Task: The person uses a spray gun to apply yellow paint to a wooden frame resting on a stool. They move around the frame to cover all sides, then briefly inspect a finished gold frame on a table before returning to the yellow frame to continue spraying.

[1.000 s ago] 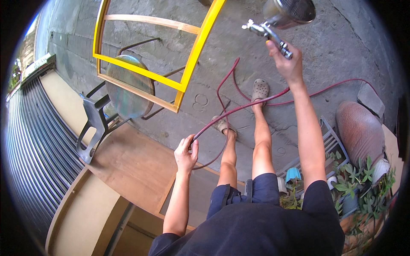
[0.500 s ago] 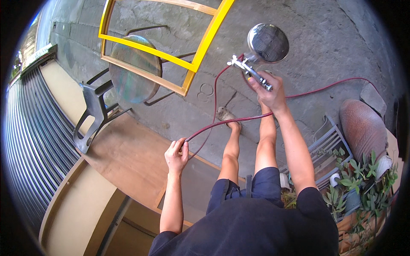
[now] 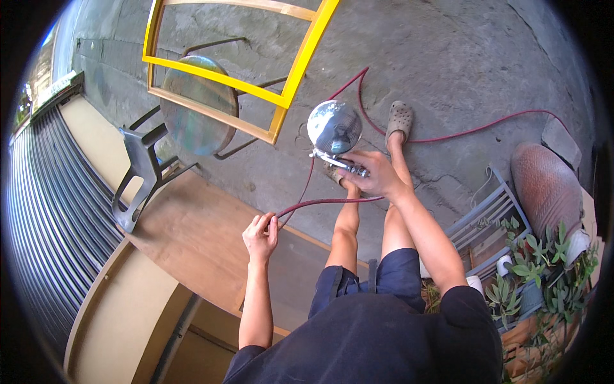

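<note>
My right hand (image 3: 377,174) is wrapped round the handle of a shiny metal spray gun (image 3: 334,127), whose round polished cup is uppermost. A dark red air hose (image 3: 326,202) runs from below that hand to the left. Its near stretch is pinched in the fingers of my left hand (image 3: 261,238), and the rest loops down to the floor. Ahead and to the left, a wooden frame (image 3: 220,78) with yellow painted faces rests over a round stool (image 3: 199,105) with a paint-stained top. The gun is apart from the frame.
At left a grey plastic chair (image 3: 144,160) stands against a brown wooden panel (image 3: 185,221). Hose (image 3: 473,133) trails over the concrete floor past my shoes. To the right are a grey slatted rack (image 3: 492,217), leafy plants (image 3: 537,262) and a large reddish jar (image 3: 547,185).
My right hand has brought the spray gun left and nearer to me, and its cup has swung along. The left hand stays nearly still on the hose. My right foot now shows.
</note>
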`<action>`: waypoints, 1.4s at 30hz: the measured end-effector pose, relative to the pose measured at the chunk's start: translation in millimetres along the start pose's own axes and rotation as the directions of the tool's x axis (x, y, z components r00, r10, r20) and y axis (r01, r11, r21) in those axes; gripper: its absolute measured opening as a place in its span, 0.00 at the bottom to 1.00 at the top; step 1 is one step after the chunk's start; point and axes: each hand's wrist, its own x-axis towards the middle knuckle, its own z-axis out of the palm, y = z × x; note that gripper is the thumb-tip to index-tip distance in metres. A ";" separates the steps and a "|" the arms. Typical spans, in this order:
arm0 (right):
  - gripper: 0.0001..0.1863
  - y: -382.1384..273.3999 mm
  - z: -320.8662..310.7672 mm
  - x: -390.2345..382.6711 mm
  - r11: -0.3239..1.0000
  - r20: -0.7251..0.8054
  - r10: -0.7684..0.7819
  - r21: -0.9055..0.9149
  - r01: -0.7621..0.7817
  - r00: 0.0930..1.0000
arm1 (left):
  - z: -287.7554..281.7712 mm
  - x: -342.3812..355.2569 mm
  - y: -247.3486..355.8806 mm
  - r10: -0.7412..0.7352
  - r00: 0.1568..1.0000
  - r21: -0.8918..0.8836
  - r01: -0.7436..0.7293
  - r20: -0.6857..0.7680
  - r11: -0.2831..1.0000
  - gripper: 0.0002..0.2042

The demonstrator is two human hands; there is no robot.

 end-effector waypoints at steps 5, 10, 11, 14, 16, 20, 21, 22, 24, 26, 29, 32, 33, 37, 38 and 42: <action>0.17 10.0 -40.1 34.2 0.997 0.019 -0.006 -0.072 0.007 1.000 | 7.2 14.7 23.8 -0.017 1.000 -0.032 0.017 0.024 0.999 0.04; 0.19 24.9 -114.7 102.0 0.992 -0.157 0.036 -0.116 -0.055 0.987 | 18.2 41.5 56.8 0.003 1.000 -0.124 -0.004 -0.012 0.992 0.06; 0.19 26.9 -129.5 115.8 0.991 -0.189 0.003 -0.131 -0.029 0.982 | 20.5 48.4 64.9 0.011 1.000 -0.130 -0.013 -0.014 0.991 0.06; 0.20 32.4 -172.8 151.2 0.983 -0.260 -0.033 -0.185 -0.016 0.965 | 25.6 68.6 91.3 0.040 0.999 -0.166 -0.044 -0.024 0.985 0.08; 0.20 36.1 -196.1 171.3 0.972 -0.283 -0.022 -0.229 -0.045 0.959 | 27.6 81.8 109.4 0.083 0.996 -0.180 -0.090 -0.044 0.980 0.08; 0.20 41.5 -231.6 205.8 0.959 -0.364 -0.117 -0.284 0.010 0.924 | 28.3 104.6 138.4 0.098 0.995 -0.204 -0.103 -0.036 0.973 0.10; 0.22 42.0 -239.1 210.9 0.960 -0.378 -0.126 -0.280 0.016 0.917 | 27.9 108.8 143.7 0.102 0.994 -0.209 -0.107 -0.036 0.972 0.10; 0.22 42.2 -247.2 216.3 0.947 -0.383 -0.109 -0.320 -0.021 0.917 | 27.4 112.7 148.3 0.106 0.994 -0.213 -0.112 -0.037 0.971 0.11; 0.24 42.1 -262.2 227.8 0.915 -0.392 -0.053 -0.386 -0.113 0.918 | 25.8 118.6 155.4 0.112 0.993 -0.221 -0.118 -0.039 0.968 0.11; 0.25 42.1 -271.2 236.7 0.920 -0.456 -0.164 -0.390 -0.031 0.875 | 24.4 120.3 161.0 0.112 0.993 -0.228 -0.118 -0.040 0.967 0.11; 0.23 43.8 -273.2 246.0 0.917 -0.586 -0.274 -0.398 0.024 0.763 | 23.4 121.0 164.5 0.112 0.992 -0.229 -0.120 -0.051 0.966 0.12; 0.25 45.9 -265.1 246.9 0.931 -0.705 -0.307 -0.362 0.047 0.640 | 22.5 119.5 161.1 0.057 0.995 -0.253 -0.075 -0.077 0.965 0.11; 0.24 45.8 -261.2 242.7 0.936 -0.682 -0.282 -0.351 0.037 0.675 | 19.9 118.2 157.3 0.039 0.997 -0.238 -0.056 -0.072 0.970 0.12; 0.20 38.8 -236.8 204.5 0.961 -0.541 -0.103 -0.271 -0.057 0.835 | 14.7 111.0 139.3 0.049 0.996 -0.182 -0.062 -0.075 0.981 0.09; 0.19 35.5 -229.2 191.7 0.965 -0.487 -0.036 -0.244 -0.096 0.873 | 14.5 108.6 134.9 0.079 0.994 -0.162 -0.091 -0.074 0.983 0.09; 0.20 21.6 -207.4 150.9 0.990 -0.320 -0.022 -0.138 -0.024 0.947 | 8.4 99.0 120.1 0.117 0.992 -0.106 -0.121 -0.038 0.987 0.09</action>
